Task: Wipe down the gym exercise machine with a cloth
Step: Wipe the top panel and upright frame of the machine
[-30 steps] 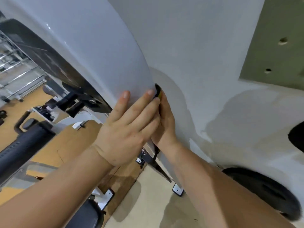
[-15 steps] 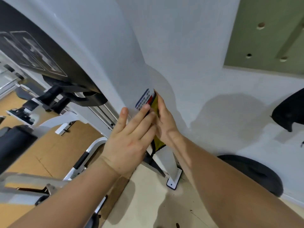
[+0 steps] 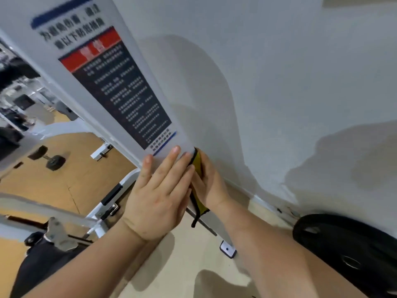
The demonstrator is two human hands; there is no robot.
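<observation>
The gym machine's white side panel [image 3: 64, 67] runs from upper left down to the middle and carries a red and black warning label [image 3: 120, 89]. My left hand [image 3: 159, 194] lies flat with straight fingers on the panel's lower edge, just below the label. My right hand [image 3: 211, 186] is behind the panel's back edge, fingers straight, pressing a yellow cloth with black trim [image 3: 197, 166] against it. The cloth's lower end hangs out below between my wrists.
A white wall [image 3: 279, 82] stands close behind the panel. A black weight plate [image 3: 348, 248] leans at the wall's foot on the right. The machine's white frame foot [image 3: 227, 250] rests on the beige floor. A dumbbell [image 3: 50, 159] lies on the wooden floor at left.
Both hands have slid down the panel together with the cloth. The warning label, only just showing half a second ago, now lies fully above my fingers.
</observation>
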